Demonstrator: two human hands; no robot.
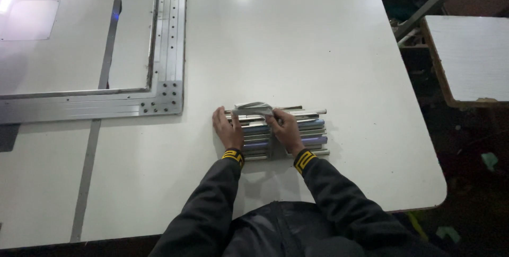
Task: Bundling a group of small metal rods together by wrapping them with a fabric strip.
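Left hand [228, 130] lies flat, fingers released, steadying the metal rod bundle [313, 130] on the table [318, 50]; right hand [285, 129] pinches grey wrap [253, 108] at 12 o'clock.

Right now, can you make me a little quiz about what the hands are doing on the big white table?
1. True or false: both hands rest on a row of shiny metal bars.
2. Which hand pinches the grey strip at the top of the bars? A) left hand B) right hand C) neither
3. Fill in: the metal frame lies toward the table's ____ side, apart from the bars.

Key
1. True. The left hand lies flat on the bars' left end and the right hand near their middle.
2. B.
3. Left, on the white table.
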